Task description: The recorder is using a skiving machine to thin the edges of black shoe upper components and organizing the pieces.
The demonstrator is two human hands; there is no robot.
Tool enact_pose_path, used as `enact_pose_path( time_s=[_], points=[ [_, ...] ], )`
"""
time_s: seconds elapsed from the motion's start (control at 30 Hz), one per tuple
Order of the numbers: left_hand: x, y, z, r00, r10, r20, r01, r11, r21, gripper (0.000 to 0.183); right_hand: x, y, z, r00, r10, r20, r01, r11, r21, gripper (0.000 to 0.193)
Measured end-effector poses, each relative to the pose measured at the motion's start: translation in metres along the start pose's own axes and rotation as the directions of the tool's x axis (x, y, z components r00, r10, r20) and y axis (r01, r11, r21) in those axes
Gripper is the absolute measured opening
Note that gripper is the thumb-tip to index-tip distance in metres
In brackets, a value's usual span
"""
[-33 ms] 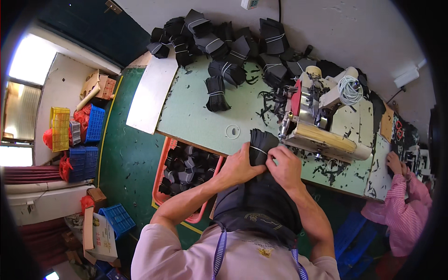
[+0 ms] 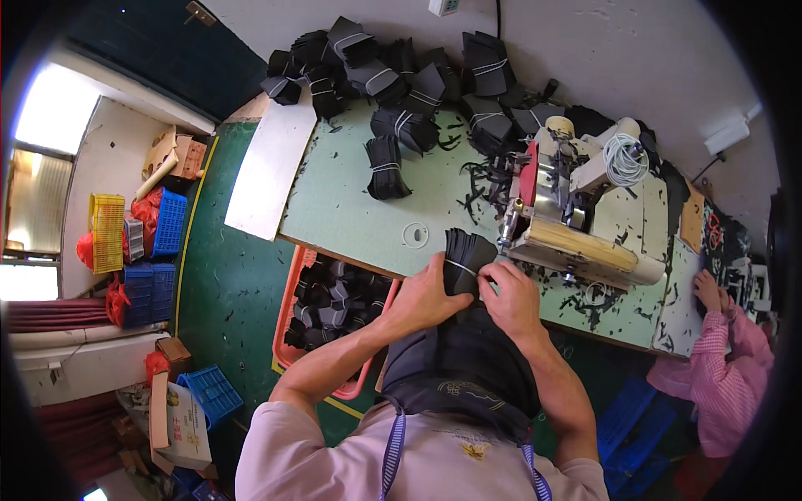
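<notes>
At the table's front edge, my left hand [image 2: 426,296] is closed round the left side of a bundle of black fabric pieces [image 2: 464,250]. A pale elastic band [image 2: 459,266] crosses the bundle. Its right end meets the bent, pinched fingers of my right hand [image 2: 510,299], which press against the bundle's right side. The bundle's lower end sits close to my black apron [image 2: 459,359]. Just right of my right hand stands a cream-coloured machine [image 2: 576,234] with a motor and a coil of white cable. A loose band [image 2: 415,235] lies on the tabletop, left of the bundle.
Several banded black bundles [image 2: 401,129] are piled along the back of the green table [image 2: 334,209]. Black scraps [image 2: 484,184] surround the machine. A pink crate [image 2: 288,334] of bundles stands below left. Another person in a pink checked sleeve [image 2: 710,346] works at far right.
</notes>
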State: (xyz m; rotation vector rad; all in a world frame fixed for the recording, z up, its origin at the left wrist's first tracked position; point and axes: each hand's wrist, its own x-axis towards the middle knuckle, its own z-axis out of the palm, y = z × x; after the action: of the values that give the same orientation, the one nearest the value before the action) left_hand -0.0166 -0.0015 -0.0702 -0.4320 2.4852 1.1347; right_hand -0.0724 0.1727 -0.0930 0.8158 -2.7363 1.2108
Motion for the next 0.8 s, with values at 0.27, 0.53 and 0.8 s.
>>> enact_pose_path(
  time_s=[0.27,0.53,0.8],
  points=[
    [-0.002,0.003,0.0,0.996,0.075,0.053,-0.083,0.981,0.173,0.093,-0.009,-0.001,-0.003,0.968,-0.052,0.246,0.119,0.956,-0.269,0.008],
    [0.001,0.003,-0.015,0.985,0.032,0.168,-0.05,0.993,0.103,0.095,-0.002,0.015,-0.016,0.961,-0.173,0.217,0.149,0.981,0.125,0.007],
    [0.013,0.007,-0.005,0.987,0.13,0.09,-0.129,0.992,-0.016,0.092,-0.008,0.009,-0.017,0.964,0.09,0.249,-0.21,0.835,0.509,0.012]
  ],
)
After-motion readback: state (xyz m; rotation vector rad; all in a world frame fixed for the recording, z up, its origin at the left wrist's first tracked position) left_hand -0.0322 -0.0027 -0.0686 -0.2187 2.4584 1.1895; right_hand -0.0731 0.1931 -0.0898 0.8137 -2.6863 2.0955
